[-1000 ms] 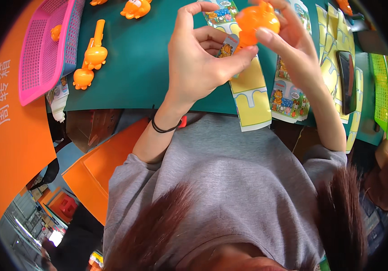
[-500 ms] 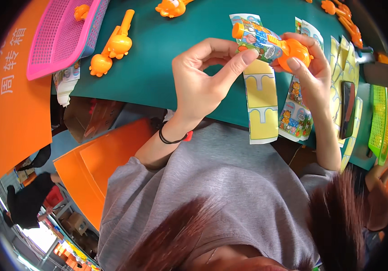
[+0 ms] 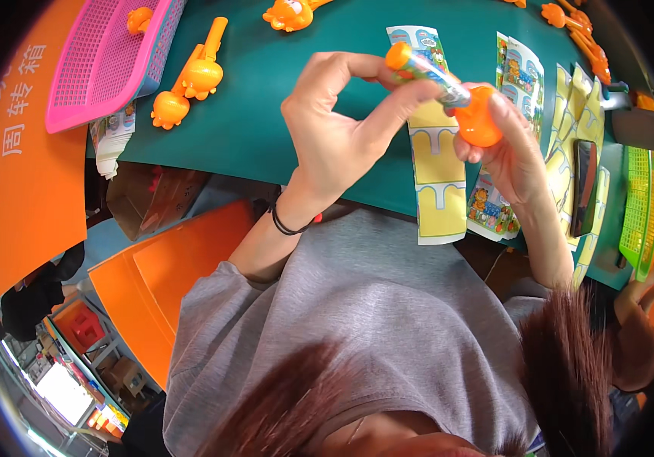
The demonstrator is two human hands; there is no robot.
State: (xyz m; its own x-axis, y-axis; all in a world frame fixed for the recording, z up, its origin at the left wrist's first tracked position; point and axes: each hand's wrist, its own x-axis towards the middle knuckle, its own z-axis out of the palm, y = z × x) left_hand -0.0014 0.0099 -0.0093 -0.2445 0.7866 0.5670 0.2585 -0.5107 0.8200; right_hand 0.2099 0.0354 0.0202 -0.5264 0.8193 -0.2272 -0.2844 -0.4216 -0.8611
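Note:
Above the table's near edge, my two hands hold one orange plastic toy [image 3: 482, 122] with a round head and a straight handle. My right hand [image 3: 519, 156] has its fingers curled round the head. At the handle, my left hand [image 3: 334, 126] pinches with thumb and index finger. A colourful printed sticker [image 3: 441, 76] lies along the handle, close against it, partly hidden by my left thumb. Just beneath the toy, a yellow backing strip [image 3: 440, 164] with cut outlines hangs over the table edge, its far end still carrying printed stickers.
The green table [image 3: 266, 114] carries more orange toys [image 3: 201, 72] at left and far side. A pink basket [image 3: 102, 61] stands at the left. To the right lie sticker sheets [image 3: 523, 68], yellow backing strips [image 3: 573, 107], a dark phone-like object [image 3: 584, 179] and a green basket [image 3: 635, 206].
The toy has turned in my hands, its head now lower. The sticker, which stood out broadly from the handle, now hugs it. My right hand has lowered slightly and rotated.

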